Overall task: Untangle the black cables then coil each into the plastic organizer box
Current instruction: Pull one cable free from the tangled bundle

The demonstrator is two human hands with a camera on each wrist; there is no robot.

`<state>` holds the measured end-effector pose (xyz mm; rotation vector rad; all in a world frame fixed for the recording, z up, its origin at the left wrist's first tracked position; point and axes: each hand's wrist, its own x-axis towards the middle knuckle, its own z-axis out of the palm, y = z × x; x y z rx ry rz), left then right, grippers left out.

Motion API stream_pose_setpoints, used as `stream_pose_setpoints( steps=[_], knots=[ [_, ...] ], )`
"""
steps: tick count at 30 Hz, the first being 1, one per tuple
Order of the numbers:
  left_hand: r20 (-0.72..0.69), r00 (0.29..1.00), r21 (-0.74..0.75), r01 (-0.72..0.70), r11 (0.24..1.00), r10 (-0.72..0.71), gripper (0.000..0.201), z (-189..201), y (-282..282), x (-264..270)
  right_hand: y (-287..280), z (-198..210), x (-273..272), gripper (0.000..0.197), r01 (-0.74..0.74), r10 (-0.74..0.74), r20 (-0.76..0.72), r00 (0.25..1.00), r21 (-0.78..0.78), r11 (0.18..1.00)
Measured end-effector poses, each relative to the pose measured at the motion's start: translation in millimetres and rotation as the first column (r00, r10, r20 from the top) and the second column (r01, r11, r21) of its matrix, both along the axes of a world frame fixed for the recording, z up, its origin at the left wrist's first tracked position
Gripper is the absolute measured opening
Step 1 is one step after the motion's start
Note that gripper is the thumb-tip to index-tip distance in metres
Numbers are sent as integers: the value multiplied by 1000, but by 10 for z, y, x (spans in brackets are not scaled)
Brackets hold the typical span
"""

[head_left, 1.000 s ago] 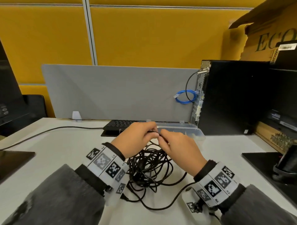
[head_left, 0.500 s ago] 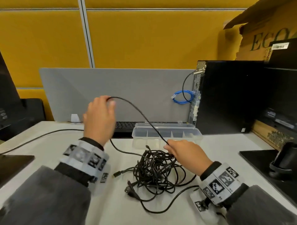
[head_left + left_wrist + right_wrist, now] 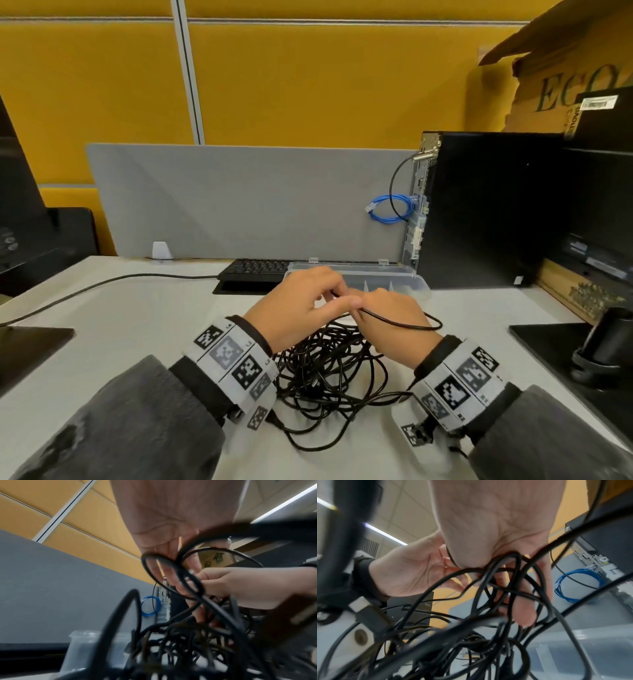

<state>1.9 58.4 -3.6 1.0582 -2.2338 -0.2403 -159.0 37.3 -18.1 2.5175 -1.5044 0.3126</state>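
A tangle of black cables point(image 3: 329, 373) lies on the white desk point(image 3: 137, 335) between my wrists. Behind it stands the clear plastic organizer box point(image 3: 397, 275), open and with dividers. Both hands meet just above the tangle. My left hand point(image 3: 344, 295) pinches one black cable point(image 3: 404, 322) between thumb and fingers. My right hand point(image 3: 394, 311) has its fingers point(image 3: 522, 609) curled round several strands, and that cable loops out to its right. In the left wrist view a loop point(image 3: 171, 577) crosses the left fingers. A USB plug point(image 3: 368, 612) hangs in the tangle.
A black keyboard point(image 3: 255, 270) sits behind the box against a grey divider point(image 3: 239, 198). A black computer tower point(image 3: 486, 212) with a blue cable point(image 3: 390, 209) stands to the right. A monitor base point(image 3: 565, 346) is at the right, a dark slab point(image 3: 30, 349) at the left.
My left hand, raised up and left half a second ago with a cable strand drawn out, has come back down to the right hand. A loop now lies over the right hand.
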Motion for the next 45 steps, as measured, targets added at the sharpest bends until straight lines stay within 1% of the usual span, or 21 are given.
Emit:
stream_pose_setpoints(
  steps=[2,4,7,9,12,16,19,21,23,25,26,28,30,32,33,36,38,40,42,43,45],
  knots=[
    [-108,994,-18,18,1000,-20,32,-24,-21,-9,4,-15,-11,35,-35,33,61,998,29,999],
    [-326,945,37,-25,999,36,34,20,-43,-37,20,-7,-24,33,-94,79,146,986,96,991],
    [-660,740,185,-8,983,130,36,133,-109,7,-5,-45,-71,38,-127,84,190,978,226,966],
    [-753,636,217,-3,976,170,38,235,-154,91,-47,-77,-144,36,-134,86,184,979,267,954],
    [-748,629,170,-128,977,213,39,425,-213,250,-92,-141,-262,25,-95,38,176,984,330,939],
    [-533,810,-39,-310,950,243,38,720,-362,391,-89,-141,-278,26,-128,51,259,965,294,947],
    [-231,899,-321,-432,843,372,39,887,-510,412,-99,-80,-197,23,-175,127,243,962,189,966],
    [-68,855,-422,-491,762,514,34,914,-611,407,-118,-61,-137,22,-152,131,183,974,109,982],
    [66,733,-430,-591,683,677,24,832,-668,385,-140,-75,-106,25,-106,99,136,986,44,993],
    [138,689,-519,-561,645,711,31,621,-638,277,-161,-110,-93,28,-71,71,121,990,-6,997],
    [151,750,-601,-447,662,644,35,515,-594,186,-169,-122,-85,31,-55,59,116,991,-34,998],
    [377,820,-611,-130,781,431,32,301,-509,6,-178,-142,-63,39,-34,46,120,992,-104,994],
    [484,850,-326,-47,944,210,30,163,-452,-86,-177,-157,-42,57,-26,50,141,989,-167,986],
    [377,918,-54,-110,992,123,26,125,-448,-78,-169,-178,-50,72,-37,63,160,985,-162,986],
    [313,942,-43,-110,993,118,24,134,-447,-54,-173,-183,-70,69,-44,66,190,979,-121,992],
    [116,982,-26,-146,989,148,28,181,-406,45,-222,-140,-159,28,-90,59,296,953,92,992],
    [-136,966,-38,-227,973,220,31,267,-371,139,-262,-155,-226,19,-132,58,331,942,205,970],
    [-416,859,-15,-335,942,299,32,398,-370,287,-273,-205,-310,17,-136,38,313,949,295,946],
    [-634,681,83,-411,908,366,34,575,-384,488,-267,-281,-393,18,-119,7,308,951,346,931],
    [-680,611,113,-458,882,405,34,648,-386,589,-257,-304,-428,18,-108,-9,316,949,349,931],
    [-622,590,75,-610,789,515,34,725,-383,736,-241,-296,-462,21,-90,-12,331,944,289,953]
  ],
)
